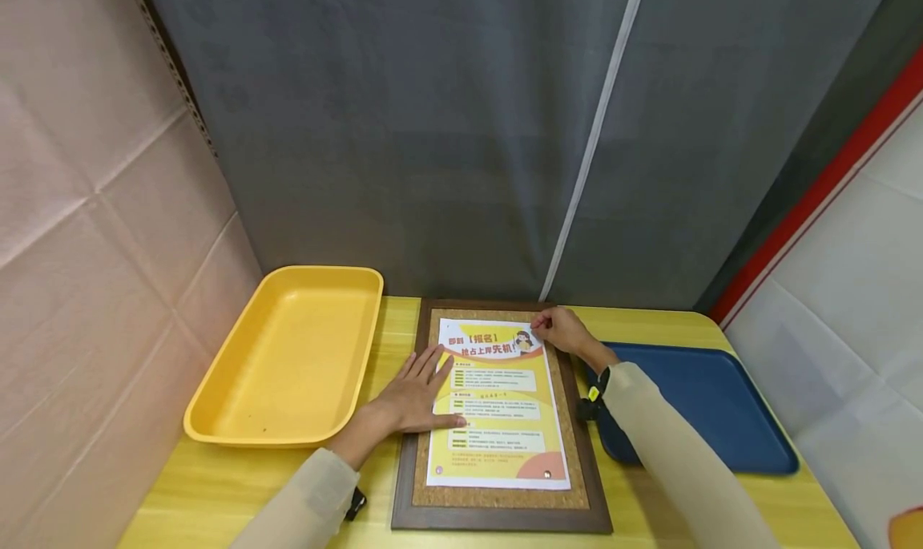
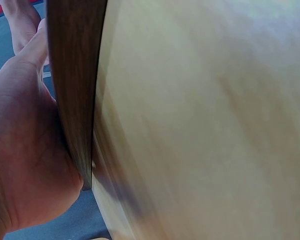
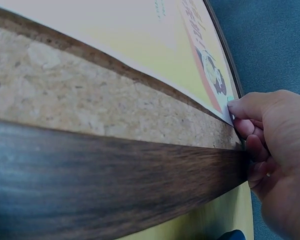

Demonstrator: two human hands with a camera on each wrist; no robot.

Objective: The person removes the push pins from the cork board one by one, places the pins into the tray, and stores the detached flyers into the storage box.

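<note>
The main risk is the sheet [image 1: 497, 381] skewing or creasing: its long right edge looks slightly raised, with a shadow on the cork board [image 1: 505, 498] beneath, so a sideways pull at the corner could buckle it. If the left hand [image 1: 413, 398] lifted too soon, the paper might swing about the lower left pin [image 1: 438, 470] and lower right pin [image 1: 547, 474], perhaps tearing there. A hard push on the wooden frame [image 1: 596, 485] could also slide the board over the worktop [image 1: 209, 493].

The sheet lies on the board, between the hands, towards the worktop's far edge. The left hand is spread, fingers across the sheet's left edge. The right hand [image 1: 564, 331] pinches the upper right corner, thumb on top — whether a pin sits under it, I cannot tell. The hands are well apart.
</note>
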